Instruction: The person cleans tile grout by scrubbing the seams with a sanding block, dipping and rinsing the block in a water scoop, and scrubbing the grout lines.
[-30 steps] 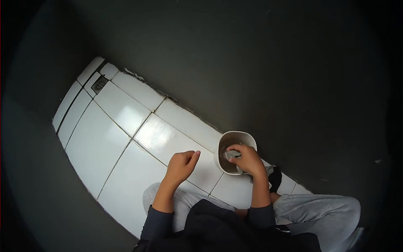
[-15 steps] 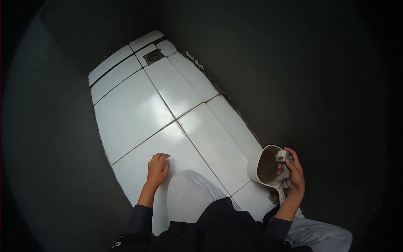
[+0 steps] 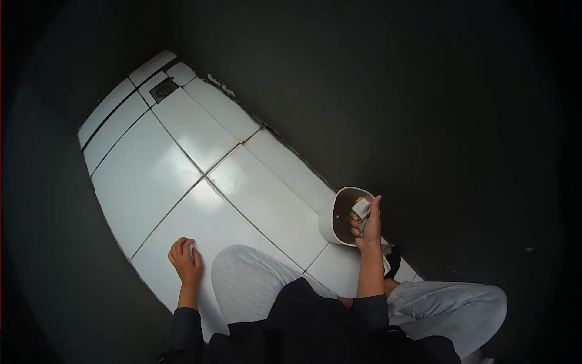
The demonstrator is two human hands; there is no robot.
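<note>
A pale grey cloth (image 3: 362, 209) is bunched in my right hand (image 3: 369, 223), whose fingers are wrapped round it over the mouth of a white plastic dipper (image 3: 328, 222). The dipper stands on the white tiles at the lower right, with murky water visible inside. My left hand (image 3: 185, 261) is low over the tiles left of my bent knee, fingers apart and slightly curled, holding nothing that shows.
White floor tiles (image 3: 151, 164) stretch away to the upper left, where a dark metal drain grate (image 3: 163, 90) is set in. Dark walls flank both sides. My knees in grey trousers (image 3: 248, 285) frame the near edge, with a black shoe (image 3: 393, 261) behind the dipper.
My right hand has lifted the cloth from inside the dipper to its rim and closed round it. My left hand has moved left, away from the dipper. The view has shifted.
</note>
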